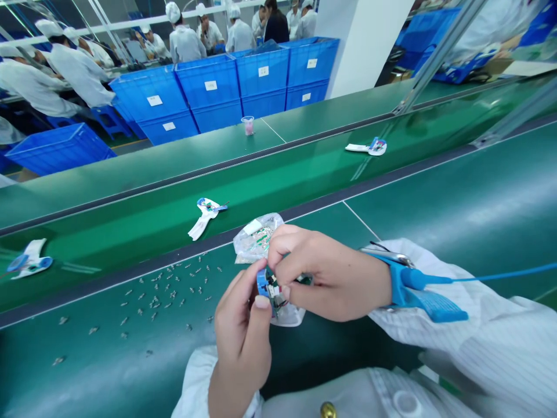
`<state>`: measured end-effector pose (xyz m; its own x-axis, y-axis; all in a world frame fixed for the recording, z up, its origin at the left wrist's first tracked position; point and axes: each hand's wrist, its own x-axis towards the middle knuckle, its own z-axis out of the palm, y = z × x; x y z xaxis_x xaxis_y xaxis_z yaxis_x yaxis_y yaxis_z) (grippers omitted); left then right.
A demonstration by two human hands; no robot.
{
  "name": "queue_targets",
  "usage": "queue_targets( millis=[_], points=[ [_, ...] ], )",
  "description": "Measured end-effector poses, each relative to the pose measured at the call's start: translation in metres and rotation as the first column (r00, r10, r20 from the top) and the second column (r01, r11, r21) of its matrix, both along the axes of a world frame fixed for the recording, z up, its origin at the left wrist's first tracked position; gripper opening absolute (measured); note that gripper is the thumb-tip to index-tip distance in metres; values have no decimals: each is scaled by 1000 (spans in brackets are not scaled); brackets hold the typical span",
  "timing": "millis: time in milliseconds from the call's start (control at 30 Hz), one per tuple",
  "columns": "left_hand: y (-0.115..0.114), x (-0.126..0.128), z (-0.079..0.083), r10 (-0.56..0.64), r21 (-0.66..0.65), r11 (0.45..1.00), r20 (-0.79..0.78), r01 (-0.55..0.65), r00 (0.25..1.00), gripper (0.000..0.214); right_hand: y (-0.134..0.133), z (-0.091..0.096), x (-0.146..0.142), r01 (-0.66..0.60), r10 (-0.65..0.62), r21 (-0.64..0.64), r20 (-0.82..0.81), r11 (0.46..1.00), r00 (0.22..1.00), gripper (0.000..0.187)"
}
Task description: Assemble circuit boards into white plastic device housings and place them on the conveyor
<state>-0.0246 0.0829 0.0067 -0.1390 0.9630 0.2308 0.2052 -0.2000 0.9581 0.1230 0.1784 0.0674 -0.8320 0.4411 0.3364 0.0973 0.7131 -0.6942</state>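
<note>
My left hand (241,328) grips a white plastic housing (290,317) with a blue rim and small electronic parts inside. Over the open side of this housing, my right hand (328,273) is closed in a pinch, its fingertips in among the parts. What those fingertips hold is too small and covered to make out. Just beyond my hands lies a clear plastic bag (248,249) of small metal and green pieces. Many tiny metal parts (155,302) are scattered over the green bench to the left. A blue wrist strap (404,284) with a cord circles my right wrist.
On the green conveyor belt (130,212) lie similar white housings, one at centre-left (204,219), one at far left (32,258) and one at right (368,147). A small cup (248,125) stands beyond. Blue crates (209,84) and people in white are behind. Metal posts rise at right.
</note>
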Motion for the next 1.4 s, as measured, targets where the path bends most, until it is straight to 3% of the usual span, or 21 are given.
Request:
queue_targets(
  millis=[467, 733, 933, 1100, 1233, 1300, 1400],
  points=[
    [3, -3, 6, 97, 205, 979, -388, -16, 916, 37, -1, 6, 0, 32, -40, 54, 149, 998, 988, 30],
    [1, -1, 4, 162, 309, 951, -463, -12, 872, 39, 0, 9, -1, -22, 25, -22, 151, 1000, 988, 32],
    [-2, 2, 7, 158, 231, 972, -491, -47, 857, 41, -2, 6, -1, 33, -27, -37, 141, 999, 990, 30],
    [-9, 10, 12, 103, 15, 994, -521, -111, 847, 48, -2, 6, -2, 44, -26, -88, 193, 995, 981, 33],
    [-12, 15, 14, 4, -135, 986, -559, -95, 829, 43, -3, 7, -4, 3, 24, -104, 260, 995, 965, 32],
    [-11, 15, 14, -13, -137, 986, -620, -91, 785, 42, -4, 6, -4, 4, 22, -90, 281, 996, 959, 30],
    [-9, 14, 11, 31, -36, 996, -726, -83, 687, 42, -5, 4, -5, 10, 15, -87, 281, 996, 960, 29]
  ],
)
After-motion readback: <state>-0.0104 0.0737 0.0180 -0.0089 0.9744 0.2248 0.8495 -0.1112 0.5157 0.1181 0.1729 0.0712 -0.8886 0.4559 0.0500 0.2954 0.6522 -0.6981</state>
